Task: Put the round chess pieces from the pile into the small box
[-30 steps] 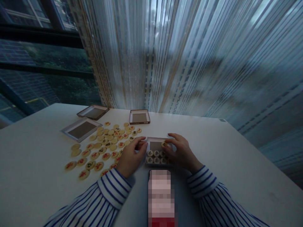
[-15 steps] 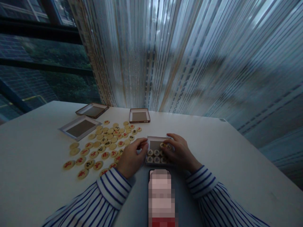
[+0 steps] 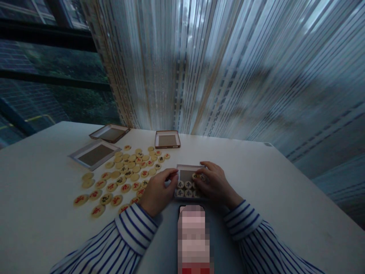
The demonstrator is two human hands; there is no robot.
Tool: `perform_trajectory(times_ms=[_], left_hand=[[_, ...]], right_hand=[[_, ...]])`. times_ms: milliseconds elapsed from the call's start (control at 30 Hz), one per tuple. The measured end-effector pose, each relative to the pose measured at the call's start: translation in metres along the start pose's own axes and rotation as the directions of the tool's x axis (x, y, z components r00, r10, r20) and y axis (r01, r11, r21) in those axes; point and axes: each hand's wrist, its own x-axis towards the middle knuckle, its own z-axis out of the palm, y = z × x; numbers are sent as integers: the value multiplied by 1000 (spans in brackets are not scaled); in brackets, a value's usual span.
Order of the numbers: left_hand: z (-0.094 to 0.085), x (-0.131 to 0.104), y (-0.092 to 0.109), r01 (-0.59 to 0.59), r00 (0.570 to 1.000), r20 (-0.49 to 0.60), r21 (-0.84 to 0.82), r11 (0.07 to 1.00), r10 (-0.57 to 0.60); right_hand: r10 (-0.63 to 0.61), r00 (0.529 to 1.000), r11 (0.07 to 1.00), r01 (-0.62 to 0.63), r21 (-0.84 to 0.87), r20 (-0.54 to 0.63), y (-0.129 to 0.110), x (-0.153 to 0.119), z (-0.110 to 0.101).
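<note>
As my right hand [image 3: 216,185] touches a disc [image 3: 195,176], my left hand [image 3: 159,188] curls beside the box [image 3: 185,166]

The disc sits inside, beyond two rows of discs [image 3: 188,185]; I cannot tell whether my fingers pinch it. My left thumb and forefinger are close together, any grip unclear. Loose discs [image 3: 135,177] scatter leftward across the white table [image 3: 256,182].

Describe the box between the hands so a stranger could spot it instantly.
On the white table, find the left hand and the right hand. Between them sits a shallow open box. Unlike the three boxes farther back, it has round pieces set in rows inside.
</note>
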Motion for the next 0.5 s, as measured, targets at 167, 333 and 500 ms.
perform_trajectory(times_ms=[167,333,500], left_hand=[[0,0,0,-10,1000,-9,-6,1000,10],[-1,0,2,-17,1000,-5,5,1000,17],[-1,1,2,-15,1000,3,17,1000,14]], right_hand=[[20,999,1000,-20,-3,34,-1,1,-2],[49,996,999,-48,-9,75,-4,2,-5],[52,995,999,-51,-15,89,-5,2,-6]])
